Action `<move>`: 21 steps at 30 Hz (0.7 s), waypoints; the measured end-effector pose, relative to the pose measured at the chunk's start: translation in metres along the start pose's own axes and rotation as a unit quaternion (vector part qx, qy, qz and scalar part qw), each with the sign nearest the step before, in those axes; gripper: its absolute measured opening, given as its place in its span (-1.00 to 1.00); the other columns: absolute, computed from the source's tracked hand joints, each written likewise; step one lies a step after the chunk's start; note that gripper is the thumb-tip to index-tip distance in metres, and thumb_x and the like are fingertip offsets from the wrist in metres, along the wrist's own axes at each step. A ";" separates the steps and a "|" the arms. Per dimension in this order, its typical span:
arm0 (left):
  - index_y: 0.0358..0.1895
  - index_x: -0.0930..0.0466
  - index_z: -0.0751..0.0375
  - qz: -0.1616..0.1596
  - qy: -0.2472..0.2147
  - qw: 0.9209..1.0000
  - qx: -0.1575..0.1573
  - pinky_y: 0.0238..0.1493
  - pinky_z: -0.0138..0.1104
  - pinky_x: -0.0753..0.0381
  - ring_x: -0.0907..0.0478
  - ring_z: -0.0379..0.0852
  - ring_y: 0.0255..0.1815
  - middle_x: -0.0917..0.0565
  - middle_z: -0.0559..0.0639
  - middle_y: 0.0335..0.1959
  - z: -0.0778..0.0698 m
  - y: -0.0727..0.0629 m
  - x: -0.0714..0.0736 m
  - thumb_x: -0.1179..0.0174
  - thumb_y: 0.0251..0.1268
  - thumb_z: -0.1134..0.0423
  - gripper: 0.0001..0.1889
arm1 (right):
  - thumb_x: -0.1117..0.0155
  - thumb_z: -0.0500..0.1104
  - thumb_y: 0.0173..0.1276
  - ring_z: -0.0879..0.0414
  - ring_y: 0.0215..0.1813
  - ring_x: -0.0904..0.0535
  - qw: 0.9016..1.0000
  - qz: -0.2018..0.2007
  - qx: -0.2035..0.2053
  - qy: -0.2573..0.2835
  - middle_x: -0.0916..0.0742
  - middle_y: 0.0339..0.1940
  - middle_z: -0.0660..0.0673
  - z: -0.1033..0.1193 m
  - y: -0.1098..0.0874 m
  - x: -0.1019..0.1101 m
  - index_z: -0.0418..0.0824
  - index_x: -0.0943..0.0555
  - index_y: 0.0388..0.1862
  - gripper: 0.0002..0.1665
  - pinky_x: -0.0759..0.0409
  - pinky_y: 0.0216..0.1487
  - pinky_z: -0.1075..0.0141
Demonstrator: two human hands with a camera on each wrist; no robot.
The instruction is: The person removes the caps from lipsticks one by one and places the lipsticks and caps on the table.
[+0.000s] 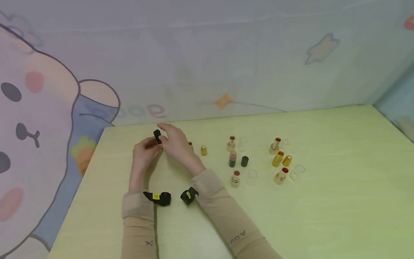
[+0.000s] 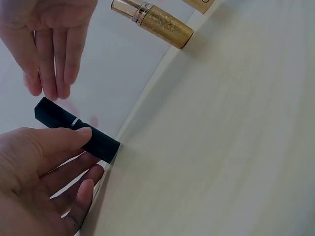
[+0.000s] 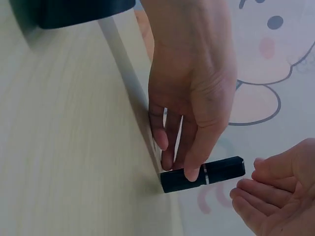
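Note:
My left hand [image 1: 144,152] pinches a closed black lipstick tube [image 2: 101,143] low down, between thumb and fingers. The tube stands upright at or just over the table, with a thin silver band around its middle. Beside its upper end is my right hand [image 3: 275,191], fingers fairly straight and apart from the tube in the right wrist view. A gold lipstick [image 1: 190,144], partly hidden behind the right hand, stands near a loose gold cap [image 1: 203,150].
Several uncapped lipsticks stand to the right, among them a dark-based one [image 1: 232,159] beside its black cap [image 1: 244,161] and a gold one [image 1: 278,159] with a gold cap [image 1: 286,160]. Clear caps [image 1: 252,177] stand by others. A printed cloth [image 1: 194,64] hangs behind the table.

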State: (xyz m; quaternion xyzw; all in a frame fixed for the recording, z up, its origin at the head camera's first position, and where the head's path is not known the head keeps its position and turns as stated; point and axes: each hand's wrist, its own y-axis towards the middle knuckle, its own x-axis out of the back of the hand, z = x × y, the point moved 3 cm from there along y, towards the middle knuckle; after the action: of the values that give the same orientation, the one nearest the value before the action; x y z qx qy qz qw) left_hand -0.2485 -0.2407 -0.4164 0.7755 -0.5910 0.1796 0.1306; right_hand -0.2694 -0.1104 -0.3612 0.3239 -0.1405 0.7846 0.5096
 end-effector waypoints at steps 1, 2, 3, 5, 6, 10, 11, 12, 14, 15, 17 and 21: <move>0.14 -0.56 0.35 -0.001 0.000 1.000 0.001 0.22 -0.17 -0.43 -0.56 0.15 0.12 -0.62 0.33 0.10 0.000 0.000 0.000 -0.20 0.29 0.31 -0.63 | -0.07 -0.22 0.46 0.02 0.41 -0.40 1.000 0.000 -0.002 -0.001 -0.52 0.37 -0.10 0.000 0.001 0.000 -0.12 -0.36 0.40 -0.47 -0.41 0.37 0.22; 0.14 -0.56 0.35 -0.002 -0.002 1.000 0.003 0.22 -0.17 -0.43 -0.56 0.16 0.12 -0.62 0.33 0.10 0.000 0.001 -0.001 -0.19 0.30 0.31 -0.63 | -0.07 -0.22 0.46 0.02 0.41 -0.40 1.000 0.001 -0.001 -0.005 -0.52 0.37 -0.11 0.000 0.001 -0.001 -0.13 -0.36 0.40 -0.47 -0.40 0.37 0.23; 0.14 -0.55 0.36 -0.003 -0.004 1.000 0.005 0.22 -0.17 -0.44 -0.56 0.16 0.11 -0.62 0.34 0.09 0.000 0.001 -0.002 -0.18 0.30 0.33 -0.64 | -0.08 -0.22 0.46 0.02 0.41 -0.40 1.000 0.002 0.001 -0.009 -0.52 0.37 -0.11 0.000 0.002 -0.002 -0.14 -0.36 0.40 -0.46 -0.39 0.38 0.23; 0.13 -0.55 0.37 -0.005 -0.005 1.000 0.011 0.20 -0.17 -0.46 -0.56 0.15 0.12 -0.62 0.34 0.10 0.001 0.001 -0.004 -0.15 0.31 0.34 -0.65 | -0.08 -0.23 0.46 0.00 0.42 -0.39 1.000 0.006 0.006 -0.013 -0.51 0.38 -0.13 0.000 0.003 -0.004 -0.15 -0.34 0.41 -0.45 -0.38 0.40 0.22; 0.14 -0.55 0.37 -0.004 -0.006 1.000 0.014 0.19 -0.17 -0.47 -0.55 0.16 0.12 -0.61 0.34 0.10 0.001 0.001 -0.005 -0.13 0.31 0.35 -0.65 | -0.08 -0.23 0.45 -0.01 0.42 -0.38 1.000 0.006 0.008 -0.013 -0.50 0.38 -0.14 0.000 0.003 -0.005 -0.17 -0.33 0.42 -0.44 -0.37 0.40 0.21; 0.14 -0.55 0.37 0.002 0.009 1.000 0.024 0.17 -0.13 -0.50 -0.54 0.17 0.14 -0.61 0.35 0.10 0.001 0.000 -0.007 -0.06 0.32 0.35 -0.65 | -0.05 -0.23 0.46 -0.04 0.42 -0.39 1.000 0.012 0.001 -0.006 -0.49 0.39 -0.16 0.000 0.003 -0.009 -0.17 -0.30 0.43 -0.43 -0.40 0.38 0.17; 0.14 -0.55 0.37 0.004 0.012 1.000 0.025 0.18 -0.12 -0.50 -0.53 0.17 0.15 -0.61 0.35 0.10 0.000 -0.001 -0.008 -0.06 0.32 0.35 -0.65 | -0.05 -0.23 0.47 -0.05 0.41 -0.40 1.000 0.012 -0.003 -0.006 -0.49 0.39 -0.16 -0.001 0.002 -0.010 -0.17 -0.30 0.44 -0.43 -0.41 0.37 0.16; 0.14 -0.55 0.36 0.006 0.014 1.000 0.026 0.19 -0.11 -0.50 -0.53 0.18 0.15 -0.61 0.35 0.10 0.000 -0.001 -0.008 -0.05 0.33 0.35 -0.65 | -0.05 -0.23 0.47 -0.05 0.40 -0.41 1.000 0.011 -0.007 -0.007 -0.49 0.39 -0.16 -0.001 0.002 -0.011 -0.16 -0.30 0.44 -0.44 -0.43 0.36 0.16; 0.14 -0.56 0.36 0.006 0.019 0.999 0.026 0.20 -0.09 -0.50 -0.53 0.17 0.16 -0.61 0.34 0.10 -0.001 -0.002 -0.007 -0.06 0.34 0.34 -0.65 | -0.05 -0.22 0.47 -0.05 0.39 -0.42 1.000 0.008 -0.011 -0.010 -0.50 0.39 -0.16 -0.003 0.003 -0.012 -0.16 -0.31 0.43 -0.45 -0.44 0.34 0.15; 0.14 -0.56 0.35 0.006 0.020 0.999 0.026 0.20 -0.09 -0.50 -0.53 0.17 0.17 -0.61 0.34 0.10 -0.002 -0.002 -0.007 -0.07 0.34 0.33 -0.66 | -0.05 -0.22 0.47 -0.06 0.38 -0.43 1.000 0.005 -0.011 -0.011 -0.50 0.38 -0.16 -0.003 0.003 -0.012 -0.16 -0.32 0.42 -0.45 -0.45 0.34 0.15; 0.13 -0.57 0.35 0.009 0.022 0.999 0.025 0.22 -0.09 -0.49 -0.52 0.17 0.18 -0.61 0.34 0.10 -0.003 -0.002 -0.007 -0.08 0.33 0.33 -0.66 | -0.07 -0.21 0.47 -0.06 0.37 -0.44 1.000 -0.004 -0.009 -0.011 -0.52 0.36 -0.16 -0.005 0.004 -0.012 -0.17 -0.35 0.40 -0.47 -0.46 0.33 0.14; 0.13 -0.56 0.38 0.020 0.033 0.999 0.019 0.29 -0.07 -0.43 -0.50 0.19 0.22 -0.61 0.36 0.10 -0.005 -0.001 -0.005 -0.08 0.33 0.35 -0.65 | -0.09 -0.19 0.45 -0.05 0.34 -0.48 1.000 -0.012 -0.012 -0.017 -0.58 0.30 -0.15 -0.006 0.004 -0.012 -0.17 -0.42 0.34 -0.51 -0.47 0.31 0.15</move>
State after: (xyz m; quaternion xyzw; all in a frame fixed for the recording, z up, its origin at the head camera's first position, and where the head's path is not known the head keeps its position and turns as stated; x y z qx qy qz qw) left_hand -0.2490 -0.2336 -0.4143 0.7597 -0.5981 0.2186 0.1318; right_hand -0.2720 -0.1171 -0.3735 0.3333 -0.1545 0.7709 0.5204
